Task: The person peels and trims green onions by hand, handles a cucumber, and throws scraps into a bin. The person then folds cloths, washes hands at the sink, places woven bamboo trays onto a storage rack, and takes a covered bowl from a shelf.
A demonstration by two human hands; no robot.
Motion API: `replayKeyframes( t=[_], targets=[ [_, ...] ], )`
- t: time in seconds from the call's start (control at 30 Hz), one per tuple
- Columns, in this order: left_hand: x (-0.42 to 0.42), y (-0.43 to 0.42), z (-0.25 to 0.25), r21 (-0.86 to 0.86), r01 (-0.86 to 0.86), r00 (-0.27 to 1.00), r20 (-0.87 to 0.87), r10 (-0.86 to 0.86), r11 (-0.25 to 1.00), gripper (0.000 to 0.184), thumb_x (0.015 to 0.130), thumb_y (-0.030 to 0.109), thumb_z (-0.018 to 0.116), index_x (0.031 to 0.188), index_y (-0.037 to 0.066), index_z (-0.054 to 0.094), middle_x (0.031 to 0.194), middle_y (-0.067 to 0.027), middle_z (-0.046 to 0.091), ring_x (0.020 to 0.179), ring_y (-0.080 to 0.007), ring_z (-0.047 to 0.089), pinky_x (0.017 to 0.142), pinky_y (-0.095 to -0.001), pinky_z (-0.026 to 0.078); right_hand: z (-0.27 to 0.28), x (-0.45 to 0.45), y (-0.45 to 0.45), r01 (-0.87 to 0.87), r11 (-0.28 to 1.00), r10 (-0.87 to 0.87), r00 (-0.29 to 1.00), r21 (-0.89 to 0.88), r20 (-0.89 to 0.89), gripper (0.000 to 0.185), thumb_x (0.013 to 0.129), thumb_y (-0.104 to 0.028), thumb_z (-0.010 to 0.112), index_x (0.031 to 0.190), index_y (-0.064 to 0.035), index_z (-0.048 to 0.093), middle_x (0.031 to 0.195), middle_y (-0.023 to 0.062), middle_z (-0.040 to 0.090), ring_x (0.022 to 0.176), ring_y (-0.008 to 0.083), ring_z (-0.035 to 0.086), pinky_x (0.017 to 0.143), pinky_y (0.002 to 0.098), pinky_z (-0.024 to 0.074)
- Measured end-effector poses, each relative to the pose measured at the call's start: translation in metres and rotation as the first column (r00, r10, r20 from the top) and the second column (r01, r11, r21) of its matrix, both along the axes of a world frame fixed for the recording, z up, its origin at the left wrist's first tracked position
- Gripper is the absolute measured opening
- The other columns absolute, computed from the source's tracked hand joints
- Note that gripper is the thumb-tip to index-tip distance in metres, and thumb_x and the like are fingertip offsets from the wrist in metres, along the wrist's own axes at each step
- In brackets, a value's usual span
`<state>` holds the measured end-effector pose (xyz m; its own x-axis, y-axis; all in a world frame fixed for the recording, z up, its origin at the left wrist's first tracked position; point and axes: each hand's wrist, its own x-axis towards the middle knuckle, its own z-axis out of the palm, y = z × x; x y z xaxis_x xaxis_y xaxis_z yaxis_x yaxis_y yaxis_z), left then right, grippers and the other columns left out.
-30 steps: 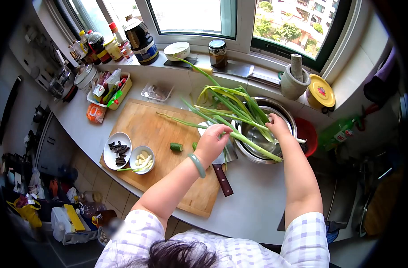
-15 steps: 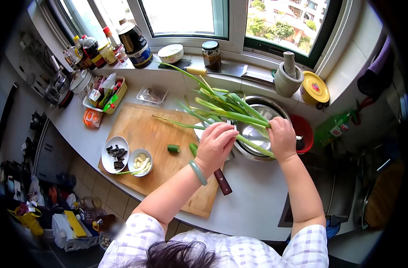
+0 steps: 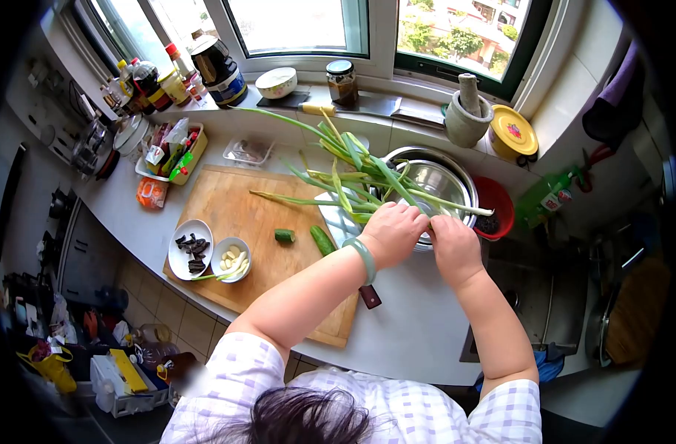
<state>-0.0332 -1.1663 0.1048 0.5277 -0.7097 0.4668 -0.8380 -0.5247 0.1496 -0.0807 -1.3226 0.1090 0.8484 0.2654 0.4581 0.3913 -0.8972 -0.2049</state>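
A bunch of green onions (image 3: pixel 345 177) spreads over the cutting board (image 3: pixel 227 192) and the steel bowls (image 3: pixel 467 185), its leaves fanning to the upper left. My left hand (image 3: pixel 393 235), with a jade bangle on the wrist, is closed around the stalks. Fingertips of my right hand (image 3: pixel 458 248) pinch at the stalk ends right beside it; the exact spot is hidden by the fingers. One pale stalk end points right, above my right hand. Under my left forearm lies a knife (image 3: pixel 369 297), its blade partly covered. A cucumber (image 3: pixel 322 240) and a cut cucumber piece (image 3: pixel 284 235) rest on the board.
At the board's left are a plate of dark pieces (image 3: pixel 180 263) and a bowl with garlic cloves (image 3: pixel 218 260). A red basin (image 3: pixel 507 203) sits right of the steel bowls. A stone mortar (image 3: pixel 467 126), jars and bottles line the windowsill. The sink (image 3: pixel 538 296) is at the right.
Both hands have moved closer together and lower, my left hand shifting right along the stalks. The onion bunch has come round, with a white end now pointing right.
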Motion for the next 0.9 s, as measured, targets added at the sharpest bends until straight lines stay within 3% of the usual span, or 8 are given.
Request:
replayKeyframes(
  t=[0.17,0.27,0.37,0.53,0.6,0.7,0.8,0.9],
  targets=[
    [-0.001,-0.006,0.002,-0.168,0.053,0.995,-0.078,-0.067,0.984,0.004,0.073,0.007,0.055,0.076,0.007,0.051,0.071,-0.0052,0.051,0.073,-0.0223,0.053,0.065,-0.0336,0.042,0.005,-0.002,-0.004,0.110,0.900,0.003,0.966,0.421,-0.259,0.007,0.080,-0.011,0.054,0.081,-0.0044,0.050,0.067,0.0112,0.054,0.065,0.0247,0.054,0.060,0.0317,0.0434],
    [-0.001,0.000,0.004,-0.505,-0.012,0.941,-0.298,-0.160,0.863,0.003,0.079,0.006,0.053,0.078,0.003,0.052,0.072,-0.0083,0.051,0.071,-0.0238,0.051,0.064,-0.0332,0.041,-0.012,0.008,-0.023,0.283,0.676,0.101,0.879,0.680,-0.466,0.007,0.080,-0.007,0.055,0.082,-0.0020,0.052,0.066,0.0074,0.055,0.061,0.0131,0.050,0.060,0.0252,0.0417],
    [0.005,0.020,0.010,-0.665,-0.177,0.875,-0.444,-0.193,0.725,0.007,0.084,0.009,0.052,0.086,0.002,0.053,0.074,-0.0098,0.052,0.069,-0.0233,0.049,0.063,-0.0290,0.041,-0.023,0.010,-0.052,0.388,0.239,0.312,0.838,0.890,-0.449,0.006,0.084,-0.005,0.052,0.087,-0.0002,0.050,0.075,0.0022,0.056,0.067,0.0065,0.050,0.060,0.0212,0.0421],
    [-0.004,0.009,0.023,-0.370,0.020,0.937,-0.316,-0.146,0.929,0.024,0.071,0.011,0.066,0.092,0.010,0.056,0.080,-0.0080,0.054,0.072,-0.0254,0.055,0.062,-0.0337,0.045,0.011,-0.005,-0.031,0.392,0.347,0.329,0.800,0.852,-0.502,0.008,0.085,-0.005,0.051,0.091,-0.0005,0.049,0.080,0.0021,0.055,0.070,0.0059,0.050,0.063,0.0207,0.0426],
    [-0.007,-0.003,0.020,-0.305,0.068,0.987,-0.119,-0.109,0.950,0.025,0.070,0.017,0.067,0.091,0.011,0.056,0.082,-0.0068,0.051,0.072,-0.0252,0.055,0.062,-0.0347,0.046,0.010,-0.007,-0.030,0.363,0.394,0.340,0.796,0.844,-0.501,0.008,0.085,-0.006,0.051,0.091,-0.0009,0.048,0.082,0.0018,0.055,0.072,0.0054,0.050,0.064,0.0205,0.0422],
    [-0.013,-0.012,0.016,-0.216,0.081,0.992,-0.075,-0.099,0.973,0.023,0.070,0.023,0.067,0.086,0.010,0.055,0.083,-0.0064,0.049,0.072,-0.0245,0.055,0.062,-0.0346,0.045,0.012,-0.011,-0.031,0.368,0.344,0.348,0.804,0.864,-0.481,0.009,0.086,-0.006,0.050,0.092,-0.0005,0.047,0.081,0.0032,0.055,0.072,0.0074,0.051,0.065,0.0216,0.0434],
    [-0.021,-0.018,0.017,-0.099,0.141,0.988,-0.043,-0.145,0.985,0.025,0.071,0.028,0.065,0.083,0.009,0.053,0.084,-0.0063,0.047,0.072,-0.0241,0.055,0.062,-0.0339,0.045,0.018,-0.015,-0.031,0.416,0.081,0.400,0.819,0.906,-0.412,0.010,0.086,-0.005,0.049,0.095,0.0001,0.046,0.081,0.0062,0.055,0.072,0.0103,0.053,0.066,0.0231,0.0450],
    [-0.032,-0.027,0.015,-0.086,0.134,0.988,-0.060,-0.139,0.987,0.031,0.073,0.033,0.062,0.087,0.007,0.051,0.081,-0.0065,0.051,0.070,-0.0236,0.056,0.062,-0.0334,0.045,0.015,-0.012,-0.032,0.396,0.004,0.395,0.843,0.918,-0.365,0.012,0.086,-0.005,0.049,0.096,0.0002,0.045,0.082,0.0087,0.056,0.073,0.0128,0.055,0.067,0.0247,0.0466]
  ],
)
